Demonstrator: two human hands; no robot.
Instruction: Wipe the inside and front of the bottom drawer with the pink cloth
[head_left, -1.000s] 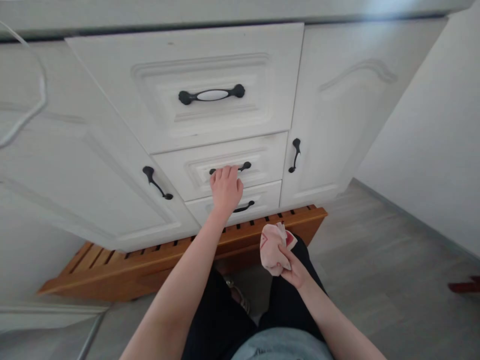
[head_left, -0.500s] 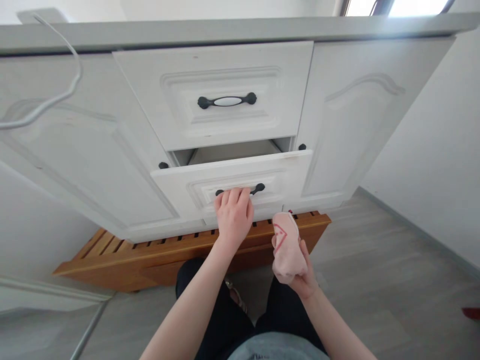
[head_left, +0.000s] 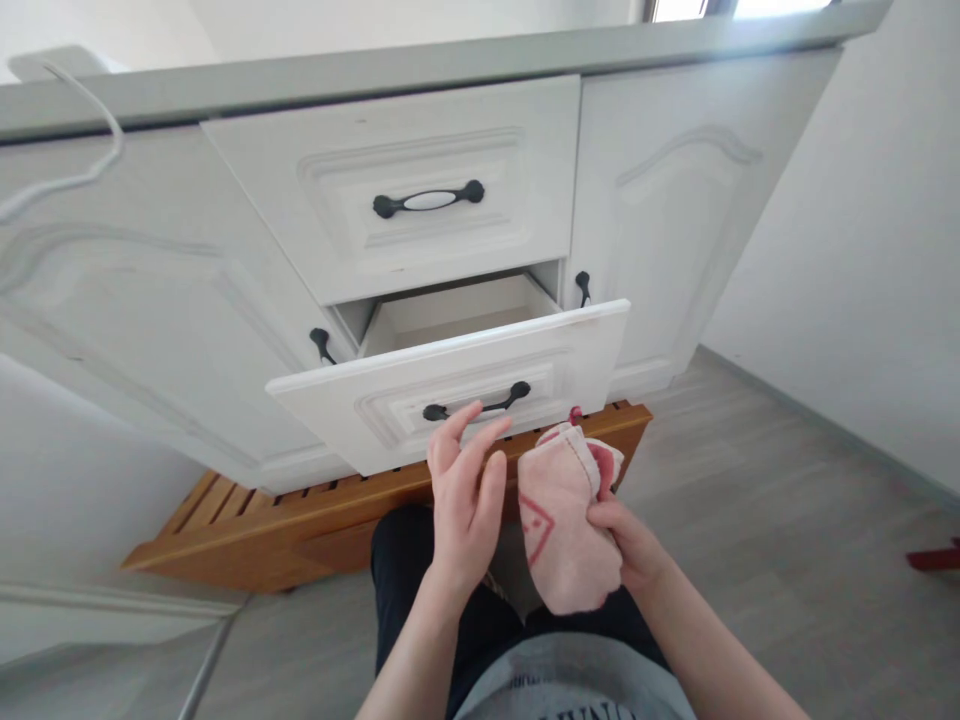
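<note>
Holding a folded pink cloth (head_left: 562,530) with red stitching in my right hand (head_left: 630,545), fingers clenched round its lower right edge. It sits above my lap, just below and in front of the middle drawer (head_left: 570,350). My left hand (head_left: 465,500) is released, fingers loose and spread, grasping nothing. Its fingertips are right by the black handle (head_left: 480,405) of that drawer; cannot tell if they touch it. The left thumb side is just beside the cloth, close to contact. The middle drawer stands pulled out, and the part of its inside (head_left: 450,315) that shows looks bare. The top drawer (head_left: 420,200) above is shut, and so is the right cabinet door (head_left: 660,220). A wooden slatted platform (head_left: 247,520) lies on the floor under the cabinet. A white cable (head_left: 75,170) hangs from the table (head_left: 375,70) at upper left. My read: the opening step looks done, with the cloth in hand and not yet in the drawer. Any move of the cloth toward the drawer would call for lifting it up over the raised front panel and keeping the fold together; the free left hand is placed to steady either one.
</note>
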